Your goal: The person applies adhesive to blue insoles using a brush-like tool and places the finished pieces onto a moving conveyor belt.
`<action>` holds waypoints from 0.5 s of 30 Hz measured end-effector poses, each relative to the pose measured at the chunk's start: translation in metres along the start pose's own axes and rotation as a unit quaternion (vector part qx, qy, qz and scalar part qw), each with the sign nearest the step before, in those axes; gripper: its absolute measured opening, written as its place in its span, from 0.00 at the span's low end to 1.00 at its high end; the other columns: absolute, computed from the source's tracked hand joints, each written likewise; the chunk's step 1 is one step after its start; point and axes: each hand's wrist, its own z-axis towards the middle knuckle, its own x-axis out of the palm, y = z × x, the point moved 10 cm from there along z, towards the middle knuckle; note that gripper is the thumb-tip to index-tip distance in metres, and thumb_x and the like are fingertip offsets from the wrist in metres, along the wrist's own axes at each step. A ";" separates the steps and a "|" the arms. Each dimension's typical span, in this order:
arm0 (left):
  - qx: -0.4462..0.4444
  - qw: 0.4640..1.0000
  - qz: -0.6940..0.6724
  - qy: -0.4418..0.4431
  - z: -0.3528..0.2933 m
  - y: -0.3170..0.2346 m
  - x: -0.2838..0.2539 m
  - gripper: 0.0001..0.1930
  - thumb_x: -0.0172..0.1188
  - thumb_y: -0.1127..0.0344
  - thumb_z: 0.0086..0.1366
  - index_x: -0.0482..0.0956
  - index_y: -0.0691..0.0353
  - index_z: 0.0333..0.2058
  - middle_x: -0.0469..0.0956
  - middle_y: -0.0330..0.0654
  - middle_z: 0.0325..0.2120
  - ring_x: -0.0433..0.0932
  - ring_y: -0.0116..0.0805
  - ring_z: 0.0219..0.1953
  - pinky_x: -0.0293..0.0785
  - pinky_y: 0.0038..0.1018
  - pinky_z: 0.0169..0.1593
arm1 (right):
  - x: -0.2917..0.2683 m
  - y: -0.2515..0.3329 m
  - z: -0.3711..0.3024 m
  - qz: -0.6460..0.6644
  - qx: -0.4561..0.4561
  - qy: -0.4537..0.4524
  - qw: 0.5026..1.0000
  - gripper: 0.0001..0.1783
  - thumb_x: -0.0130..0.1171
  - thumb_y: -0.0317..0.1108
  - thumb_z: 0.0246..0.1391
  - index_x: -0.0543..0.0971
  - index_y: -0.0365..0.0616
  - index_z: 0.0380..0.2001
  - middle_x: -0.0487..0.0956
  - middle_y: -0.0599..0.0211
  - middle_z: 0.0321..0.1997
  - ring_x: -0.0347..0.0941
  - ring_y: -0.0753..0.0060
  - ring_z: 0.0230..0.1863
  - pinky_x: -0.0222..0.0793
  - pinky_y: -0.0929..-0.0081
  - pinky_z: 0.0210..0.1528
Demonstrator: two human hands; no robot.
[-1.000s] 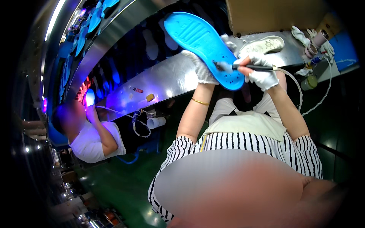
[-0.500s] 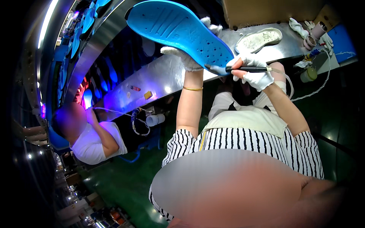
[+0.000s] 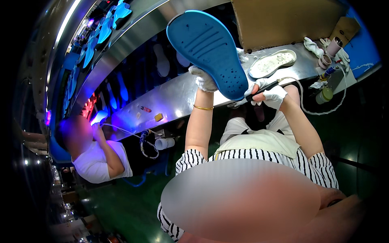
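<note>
A blue shoe sole [image 3: 210, 52], with grooves and a cluster of small holes, is held up with its broad face showing. My gloved left hand [image 3: 204, 79] grips it from behind, fingers wrapped round the edges and partly hidden by the sole. A brush [image 3: 265, 88] with a black handle lies in my right hand [image 3: 274, 97], whose glove leaves the fingertips bare. Its bristle end is at the sole's near edge; whether it touches, I cannot tell. A thin pale hose [image 3: 302, 96] runs from the handle.
On the metal bench [image 3: 176, 95] lie a white sole [image 3: 272, 64], a yellow block [image 3: 159, 117] and white gloves [image 3: 313, 47]. A cardboard box [image 3: 283, 22] stands behind. Leftward, a co-worker [image 3: 101, 158] sits beside a purple-lit rack with blue soles.
The sole has shifted right and turned more upright, its face now darker. My right hand has lowered slightly, and the brush has moved from the sole's lower left edge to its near end.
</note>
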 end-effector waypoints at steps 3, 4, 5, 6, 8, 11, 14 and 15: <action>-0.026 0.999 0.036 0.013 0.005 0.001 0.007 0.67 0.49 0.13 0.33 0.57 0.66 0.62 0.70 0.62 0.52 0.75 0.56 0.50 0.76 0.48 0.50 | -0.006 0.023 -0.002 -0.047 -0.101 -0.045 0.993 0.10 0.65 0.20 0.45 0.78 0.40 0.32 0.79 0.62 0.36 0.75 0.72 0.37 0.71 0.78 0.44; -0.037 0.998 0.042 0.021 0.007 0.001 0.009 0.67 0.49 0.14 0.33 0.58 0.66 0.62 0.71 0.61 0.51 0.76 0.55 0.50 0.77 0.46 0.50 | -0.013 0.029 -0.005 -0.113 -0.115 -0.091 0.983 0.09 0.65 0.20 0.45 0.78 0.40 0.31 0.79 0.63 0.37 0.75 0.73 0.38 0.71 0.79 0.44; -0.054 0.997 0.052 0.026 0.009 0.003 0.012 0.66 0.49 0.14 0.34 0.60 0.67 0.61 0.71 0.61 0.51 0.76 0.54 0.49 0.77 0.45 0.50 | 0.001 0.046 -0.007 -0.211 -0.205 -0.062 0.954 0.08 0.63 0.20 0.45 0.78 0.39 0.31 0.79 0.64 0.38 0.75 0.73 0.39 0.71 0.78 0.44; -0.064 0.994 0.086 0.030 0.011 0.003 0.012 0.64 0.50 0.16 0.37 0.61 0.69 0.60 0.72 0.59 0.51 0.77 0.52 0.48 0.78 0.43 0.49 | 0.016 0.057 -0.010 -0.333 -0.267 -0.043 0.903 0.09 0.62 0.19 0.42 0.77 0.38 0.30 0.79 0.65 0.36 0.74 0.72 0.38 0.71 0.77 0.43; -0.088 0.982 0.163 0.035 0.015 0.004 0.011 0.59 0.53 0.20 0.42 0.65 0.73 0.57 0.74 0.56 0.49 0.79 0.46 0.47 0.80 0.39 0.49 | 0.013 0.044 0.002 -0.360 -0.170 -0.037 0.916 0.09 0.61 0.18 0.41 0.78 0.38 0.29 0.79 0.64 0.35 0.74 0.73 0.38 0.71 0.77 0.44; -0.177 0.952 0.245 -0.036 0.012 0.015 -0.005 0.49 0.59 0.28 0.50 0.68 0.69 0.56 0.76 0.52 0.47 0.80 0.41 0.44 0.81 0.35 0.47 | 0.003 0.036 0.012 -0.356 -0.061 -0.040 0.932 0.08 0.63 0.19 0.39 0.79 0.39 0.27 0.79 0.66 0.34 0.74 0.72 0.38 0.71 0.76 0.44; -0.225 0.939 0.256 -0.042 0.015 0.021 -0.005 0.43 0.58 0.32 0.55 0.69 0.65 0.56 0.77 0.50 0.46 0.80 0.39 0.44 0.80 0.33 0.47 | 0.008 0.040 0.011 -0.303 -0.048 0.004 0.952 0.08 0.62 0.18 0.39 0.79 0.40 0.27 0.79 0.65 0.36 0.74 0.71 0.39 0.71 0.76 0.44; -0.241 0.935 0.253 -0.059 0.016 0.025 -0.007 0.43 0.57 0.31 0.56 0.69 0.65 0.56 0.77 0.51 0.46 0.80 0.39 0.44 0.79 0.33 0.47 | 0.017 0.049 0.011 -0.296 -0.109 0.014 0.949 0.08 0.62 0.18 0.40 0.79 0.40 0.27 0.79 0.65 0.36 0.74 0.70 0.40 0.71 0.76 0.45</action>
